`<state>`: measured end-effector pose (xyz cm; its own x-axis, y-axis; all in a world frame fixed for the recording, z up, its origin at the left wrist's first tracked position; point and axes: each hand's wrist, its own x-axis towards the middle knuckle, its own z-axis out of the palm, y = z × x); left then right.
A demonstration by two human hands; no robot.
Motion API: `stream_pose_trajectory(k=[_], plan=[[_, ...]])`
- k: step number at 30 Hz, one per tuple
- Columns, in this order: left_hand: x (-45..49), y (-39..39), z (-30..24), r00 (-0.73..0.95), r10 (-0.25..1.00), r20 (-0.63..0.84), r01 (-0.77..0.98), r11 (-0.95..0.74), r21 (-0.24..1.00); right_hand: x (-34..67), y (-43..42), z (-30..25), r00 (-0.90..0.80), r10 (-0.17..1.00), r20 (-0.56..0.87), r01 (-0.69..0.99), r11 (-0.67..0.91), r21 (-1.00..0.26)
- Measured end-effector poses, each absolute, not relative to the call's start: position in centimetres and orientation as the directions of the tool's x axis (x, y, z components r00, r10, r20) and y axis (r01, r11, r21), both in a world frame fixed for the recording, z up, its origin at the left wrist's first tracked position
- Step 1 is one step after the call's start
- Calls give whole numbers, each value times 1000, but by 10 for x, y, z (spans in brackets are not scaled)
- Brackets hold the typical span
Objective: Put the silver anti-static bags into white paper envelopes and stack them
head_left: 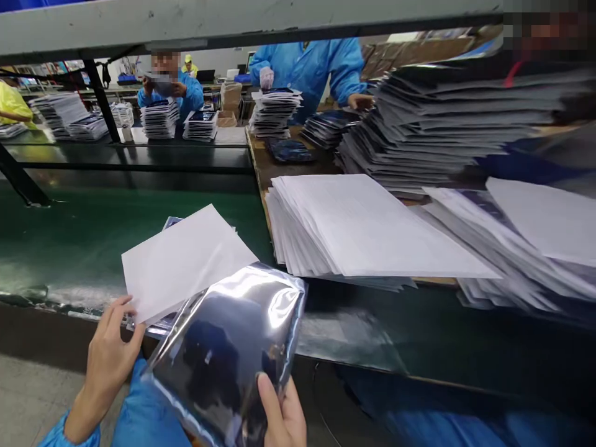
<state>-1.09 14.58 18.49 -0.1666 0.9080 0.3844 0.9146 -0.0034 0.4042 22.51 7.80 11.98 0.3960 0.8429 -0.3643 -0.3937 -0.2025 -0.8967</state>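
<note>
My right hand (pixel 283 413) grips the lower right edge of a shiny dark packet in clear plastic film (pixel 218 347), thumb on top. The packet is tilted and reflects light. At the near edge of the green bench, my left hand (pixel 114 338) pinches the lower left corner of a white sheet (pixel 186 261) between thumb and fingers. Part of that sheet lies behind the packet's upper edge. Under the sheet, edges of another film-wrapped packet (pixel 171 221) peek out; most of it is hidden.
A stack of white sheets (pixel 354 223) overhangs the wooden board at right, beside more papers (pixel 535 242). Behind rises a tall pile of dark-topped packets (pixel 447 124). A metal beam (pixel 233 22) crosses overhead. Co-workers in blue (pixel 302 71) handle stacks across the bench (pixel 69 230).
</note>
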Motion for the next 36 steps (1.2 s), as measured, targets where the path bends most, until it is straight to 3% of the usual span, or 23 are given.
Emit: stream_pose_trajectory(k=[3,7,15,19,21,26,31,32,34,36], plan=[[-15,140,181,-105,857,505,944,-74,322,215,101,125,409,828,-383,-447,-184,-875],[-16,129,181,-79,838,539,927,-138,350,202,101,121,369,835,-409,-516,-182,-837],[-1,102,182,-203,877,436,743,-152,652,203,99,121,276,810,-518,-626,-258,-736],[6,94,180,-235,878,416,672,-162,722,206,101,125,275,792,-545,-603,-300,-739],[8,90,179,-198,867,457,681,-214,701,206,102,125,286,783,-552,-599,-303,-741],[5,87,177,-110,729,676,788,-351,506,205,100,125,334,766,-549,-577,-294,-762],[9,85,172,115,715,690,837,-443,320,199,96,131,391,754,-528,-519,-292,-803],[11,82,169,136,730,670,816,-466,342,196,95,132,414,748,-519,-504,-286,-815],[16,76,164,76,787,612,727,-464,507,188,91,134,435,749,-499,-498,-262,-827],[21,72,163,-180,841,510,505,-366,781,179,86,135,457,746,-484,-513,-224,-829]])
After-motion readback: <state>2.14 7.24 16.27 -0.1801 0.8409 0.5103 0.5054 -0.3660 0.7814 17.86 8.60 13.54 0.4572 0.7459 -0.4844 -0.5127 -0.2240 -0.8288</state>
